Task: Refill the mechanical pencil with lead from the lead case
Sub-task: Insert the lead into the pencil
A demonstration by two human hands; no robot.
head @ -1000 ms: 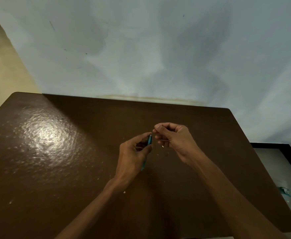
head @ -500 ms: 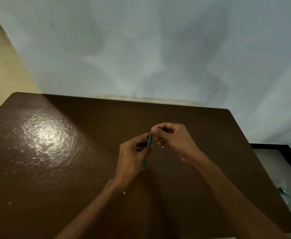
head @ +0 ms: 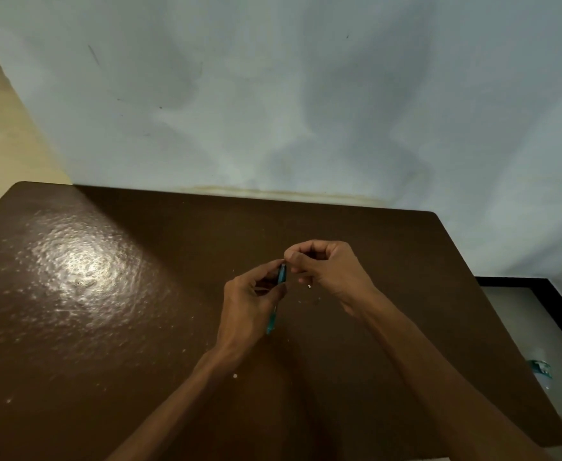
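Note:
A slim blue mechanical pencil (head: 281, 277) stands nearly upright over the brown table (head: 106, 327), held in my left hand (head: 249, 307); its lower tip pokes out below the palm. My right hand (head: 326, 271) is pinched thumb to forefinger right at the pencil's top end. What the pinch holds is too thin to make out. A small white bit (head: 309, 286) lies on the table under my right hand. No lead case is visible.
The table's far edge meets a pale wall. A bright glare patch (head: 80, 267) lies on the left half. Small white specks dot the surface. Right of the table is a floor with a dark frame and a teal-labelled bottle (head: 540, 369).
My right hand's pinched fingers have crept a little left and down onto the pencil's top end. My left hand and the pencil have stayed put.

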